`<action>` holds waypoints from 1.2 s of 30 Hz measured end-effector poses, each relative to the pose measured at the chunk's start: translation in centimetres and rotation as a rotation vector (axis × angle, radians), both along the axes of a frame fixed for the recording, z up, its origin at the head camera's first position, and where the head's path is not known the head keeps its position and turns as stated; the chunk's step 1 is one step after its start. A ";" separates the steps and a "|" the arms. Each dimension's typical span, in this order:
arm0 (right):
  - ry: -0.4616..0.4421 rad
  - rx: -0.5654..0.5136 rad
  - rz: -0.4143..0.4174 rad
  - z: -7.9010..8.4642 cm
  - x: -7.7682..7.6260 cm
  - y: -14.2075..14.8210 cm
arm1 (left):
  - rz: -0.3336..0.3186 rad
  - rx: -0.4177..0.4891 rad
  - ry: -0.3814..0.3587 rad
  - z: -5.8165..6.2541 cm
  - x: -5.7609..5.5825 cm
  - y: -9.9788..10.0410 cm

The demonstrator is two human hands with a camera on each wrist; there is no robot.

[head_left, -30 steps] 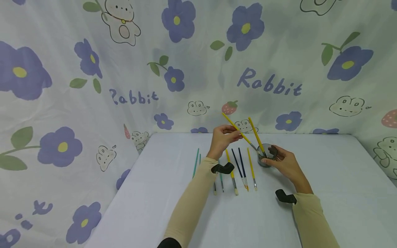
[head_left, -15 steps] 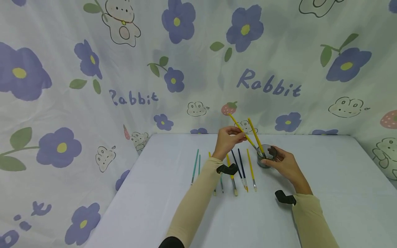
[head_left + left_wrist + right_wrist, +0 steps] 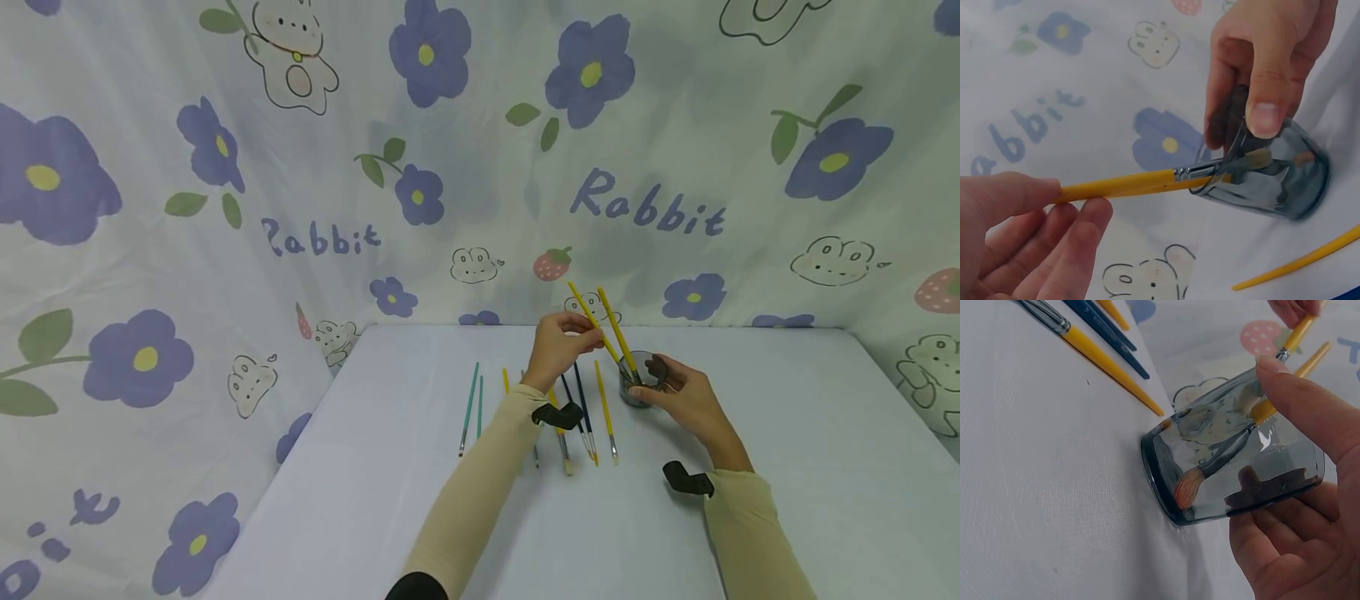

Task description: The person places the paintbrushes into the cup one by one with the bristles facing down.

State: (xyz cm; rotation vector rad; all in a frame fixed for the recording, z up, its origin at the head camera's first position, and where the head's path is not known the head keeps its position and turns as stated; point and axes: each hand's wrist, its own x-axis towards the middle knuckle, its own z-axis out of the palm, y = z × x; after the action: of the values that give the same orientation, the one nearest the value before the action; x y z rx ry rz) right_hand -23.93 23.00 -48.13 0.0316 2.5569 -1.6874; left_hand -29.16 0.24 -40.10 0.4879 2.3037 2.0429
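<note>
In the head view, my left hand (image 3: 558,348) pinches a yellow-handled paintbrush (image 3: 582,303) between thumb and fingers. Its pale bristles are down inside the mouth of a smoky clear glass (image 3: 633,395), as the left wrist view shows. My right hand (image 3: 692,408) grips this glass around its side, thumb near the rim. Leaning inside the glass is a second yellow paintbrush (image 3: 615,327), whose reddish-brown bristles (image 3: 1189,487) sit near the bottom in the right wrist view. A dark patch (image 3: 1269,487) marks the wall of the glass.
Several paintbrushes lie in a row on the white table (image 3: 337,500): teal ones (image 3: 468,407) at the left, dark blue ones (image 3: 586,408) further right, then a yellow one (image 3: 606,408) nearest the glass. A patterned curtain (image 3: 480,167) hangs behind the table.
My left hand has moved right and slightly down, carrying its paintbrush further into the glass. The right hand and the glass have stayed nearly still.
</note>
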 end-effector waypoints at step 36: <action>0.018 0.009 0.013 0.3 0.3 0.0 | 0.079 -0.140 0.054 -0.6 -0.6 -3.8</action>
State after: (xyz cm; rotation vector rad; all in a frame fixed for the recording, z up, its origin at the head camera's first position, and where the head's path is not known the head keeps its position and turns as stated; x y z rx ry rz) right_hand -23.65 22.98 -47.80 0.0007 2.5719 -1.6794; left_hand -29.71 -3.53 -40.70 0.4574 2.5144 1.9045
